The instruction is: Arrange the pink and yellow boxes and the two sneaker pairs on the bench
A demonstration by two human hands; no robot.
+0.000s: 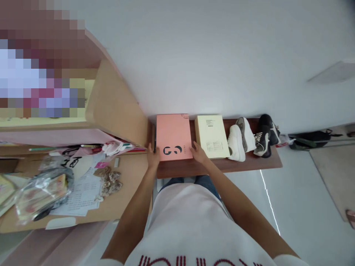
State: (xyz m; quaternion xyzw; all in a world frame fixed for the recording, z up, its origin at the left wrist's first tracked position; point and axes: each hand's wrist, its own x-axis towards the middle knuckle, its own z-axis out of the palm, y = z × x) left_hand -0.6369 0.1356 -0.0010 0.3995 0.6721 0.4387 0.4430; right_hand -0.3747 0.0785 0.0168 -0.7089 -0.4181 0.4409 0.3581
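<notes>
A salmon-pink cardboard box (174, 136) marked with two dark navy curved shapes is seen between the left hand (153, 156) and the right hand (198, 153). Just beyond the right hand, a pale yellow cardboard box (212, 136) is printed with small black text blocks. Farther from that hand, white leather sneakers (235, 144) are shown with grey soles, followed by black sneakers (264, 142) patterned with white. Below both hands, a reddish-brown wooden shelf (177, 169) is seen.

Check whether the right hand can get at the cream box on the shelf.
Likely yes. The right hand rests at the near edge of the pink box, right beside the cream box, and nothing appears to stand between hand and box.
</notes>
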